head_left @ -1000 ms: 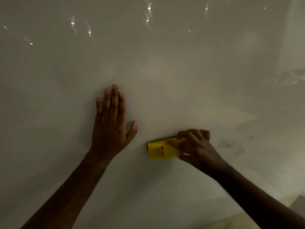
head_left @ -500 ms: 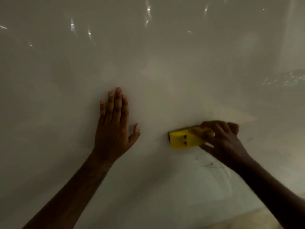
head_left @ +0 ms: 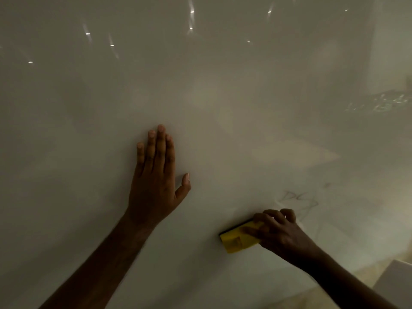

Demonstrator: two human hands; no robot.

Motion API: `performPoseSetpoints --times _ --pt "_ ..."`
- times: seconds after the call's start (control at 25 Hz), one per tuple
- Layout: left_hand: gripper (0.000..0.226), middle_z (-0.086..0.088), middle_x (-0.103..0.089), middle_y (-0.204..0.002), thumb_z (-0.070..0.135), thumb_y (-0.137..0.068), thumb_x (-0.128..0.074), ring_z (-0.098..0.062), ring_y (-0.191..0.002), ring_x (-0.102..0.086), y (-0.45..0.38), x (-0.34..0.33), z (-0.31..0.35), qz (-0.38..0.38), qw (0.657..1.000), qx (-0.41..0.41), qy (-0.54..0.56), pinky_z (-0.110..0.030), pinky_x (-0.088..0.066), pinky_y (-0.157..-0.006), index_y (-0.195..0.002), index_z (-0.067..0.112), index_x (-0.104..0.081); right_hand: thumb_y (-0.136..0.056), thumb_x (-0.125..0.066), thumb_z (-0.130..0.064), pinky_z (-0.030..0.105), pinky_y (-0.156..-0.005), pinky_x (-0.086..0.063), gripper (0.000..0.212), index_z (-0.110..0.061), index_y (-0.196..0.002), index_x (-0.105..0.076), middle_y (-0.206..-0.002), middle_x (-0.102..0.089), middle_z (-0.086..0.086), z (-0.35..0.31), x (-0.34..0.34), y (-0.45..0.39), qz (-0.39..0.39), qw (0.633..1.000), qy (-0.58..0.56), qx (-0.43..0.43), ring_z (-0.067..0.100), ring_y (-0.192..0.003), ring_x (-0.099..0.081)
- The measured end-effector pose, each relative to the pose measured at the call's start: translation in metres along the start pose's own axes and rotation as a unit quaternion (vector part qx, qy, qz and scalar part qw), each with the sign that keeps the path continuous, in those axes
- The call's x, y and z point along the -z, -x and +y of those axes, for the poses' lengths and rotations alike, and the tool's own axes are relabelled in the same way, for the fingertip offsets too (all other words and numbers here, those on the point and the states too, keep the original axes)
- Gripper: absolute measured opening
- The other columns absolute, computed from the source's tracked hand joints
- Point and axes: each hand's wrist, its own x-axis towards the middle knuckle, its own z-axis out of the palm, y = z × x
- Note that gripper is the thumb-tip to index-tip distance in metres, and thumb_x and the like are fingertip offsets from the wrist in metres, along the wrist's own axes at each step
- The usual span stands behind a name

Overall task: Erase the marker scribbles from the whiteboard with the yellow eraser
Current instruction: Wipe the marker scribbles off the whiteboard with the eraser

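Note:
The whiteboard (head_left: pixel 200 97) fills nearly the whole view in dim light. My left hand (head_left: pixel 156 181) lies flat on it with straight fingers and the thumb spread out. My right hand (head_left: pixel 278 233) grips the yellow eraser (head_left: pixel 236 240) and holds it against the board, low and right of centre. Faint dark marker scribbles (head_left: pixel 298 200) show just above and to the right of my right hand. My fingers cover the eraser's right end.
Small bright light reflections (head_left: pixel 191 12) dot the top of the board. A pale floor strip (head_left: pixel 365 273) and a white box corner (head_left: pixel 399 277) show at the bottom right, below the board's lower edge.
My right hand has slid the eraser down and slightly left from where it was half a second ago, uncovering the scribbles above it. My left hand stays flat on the board.

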Motion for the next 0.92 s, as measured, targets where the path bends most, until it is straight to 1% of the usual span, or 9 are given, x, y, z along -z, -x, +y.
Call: performPoseSetpoints --times 0.12,0.24,0.36,0.44,0.52,0.6,0.68,0.8,0.92 --pt "0.092 -0.03 -0.007 -0.176 0.044 -0.102 -0.049 -0.035 -0.168 0.011 0.001 0.0 0.0 -0.002 1.0 -0.002 -0.002 -0.052 0.003 -0.136 -0.168 -0.009 -0.011 -0.094 -0.061 -0.042 0.043 -0.085 -0.036 0.053 -0.047 -0.146 -0.05 -0.137 -0.059 -0.006 0.0 0.002 -0.001 0.007 0.999 -0.013 -0.036 0.022 -0.119 -0.053" --pt "0.092 -0.032 -0.011 -0.176 0.044 -0.102 -0.047 -0.035 -0.168 0.01 0.002 0.0 -0.001 -0.003 1.0 -0.009 -0.003 -0.052 0.003 -0.137 -0.168 -0.009 -0.011 -0.092 -0.064 -0.047 0.045 -0.086 -0.038 0.056 -0.046 -0.146 -0.05 -0.136 -0.056 -0.004 0.012 0.006 -0.001 0.072 0.981 -0.043 -0.176 0.03 -0.117 -0.054" --pt "0.092 -0.032 -0.012 -0.176 0.045 -0.102 -0.047 -0.035 -0.168 0.01 0.002 0.0 -0.002 -0.005 1.0 -0.011 -0.003 -0.052 0.002 -0.137 -0.168 -0.009 -0.012 -0.085 -0.084 -0.03 0.044 -0.089 -0.032 0.056 -0.029 -0.138 -0.065 -0.133 -0.059 0.003 0.03 0.012 0.007 0.167 0.915 -0.052 -0.364 0.034 -0.117 -0.056" --pt "0.092 -0.032 -0.013 -0.176 0.045 -0.102 -0.047 -0.035 -0.168 0.01 0.002 0.001 -0.002 -0.005 1.0 -0.013 -0.001 -0.052 0.002 -0.137 -0.168 -0.009 -0.013 -0.081 -0.09 -0.018 0.054 -0.094 -0.04 0.068 -0.024 -0.142 -0.063 -0.135 -0.056 0.004 0.04 0.013 0.015 0.213 0.85 -0.095 -0.472 0.032 -0.122 -0.054" --pt "0.092 -0.033 -0.013 -0.176 0.045 -0.102 -0.048 -0.035 -0.168 0.01 0.002 0.0 -0.001 -0.007 1.0 -0.015 -0.001 -0.052 0.002 -0.137 -0.167 -0.01 -0.014 -0.082 -0.088 -0.018 0.065 -0.093 -0.049 0.073 -0.026 -0.148 -0.057 -0.136 -0.052 0.003 0.039 0.008 0.012 0.262 0.8 -0.14 -0.521 0.03 -0.125 -0.053" --pt "0.093 -0.032 -0.011 -0.176 0.045 -0.102 -0.049 -0.035 -0.168 0.009 0.002 0.0 0.001 -0.008 1.0 -0.012 0.003 -0.052 0.002 -0.137 -0.168 -0.009 -0.012 -0.08 -0.088 -0.014 0.055 -0.096 -0.053 0.074 -0.023 -0.146 -0.058 -0.131 -0.053 0.006 0.011 -0.007 -0.007 0.313 0.776 -0.178 -0.518 0.031 -0.12 -0.055" --pt "0.093 -0.031 -0.01 -0.176 0.046 -0.102 -0.049 -0.035 -0.168 0.009 0.003 0.0 0.002 -0.007 1.0 -0.009 0.004 -0.052 0.002 -0.137 -0.168 -0.009 -0.012 -0.072 -0.092 -0.002 0.032 -0.102 -0.048 0.076 -0.021 -0.139 -0.062 -0.129 -0.054 0.006 -0.035 -0.025 -0.03 0.323 0.796 -0.198 -0.472 0.026 -0.116 -0.054" --pt "0.092 -0.032 -0.012 -0.176 0.044 -0.101 -0.049 -0.035 -0.168 0.009 0.002 -0.002 0.002 -0.001 1.0 -0.008 0.005 -0.052 0.002 -0.137 -0.167 -0.011 -0.017 -0.074 -0.094 -0.017 0.043 -0.096 -0.04 0.075 -0.035 -0.139 -0.06 -0.133 -0.052 -0.005 -0.087 -0.039 -0.041 0.241 0.862 -0.182 -0.407 0.018 -0.12 -0.049" --pt "0.09 -0.032 -0.015 -0.175 0.044 -0.101 -0.049 -0.035 -0.168 0.008 0.002 -0.004 0.003 0.008 1.0 -0.002 0.005 -0.052 0.002 -0.137 -0.166 -0.011 -0.02 -0.083 -0.076 -0.042 0.041 -0.092 -0.033 0.065 -0.042 -0.144 -0.054 -0.136 -0.054 -0.005 -0.077 -0.033 -0.029 0.166 0.92 -0.141 -0.325 0.019 -0.123 -0.048"
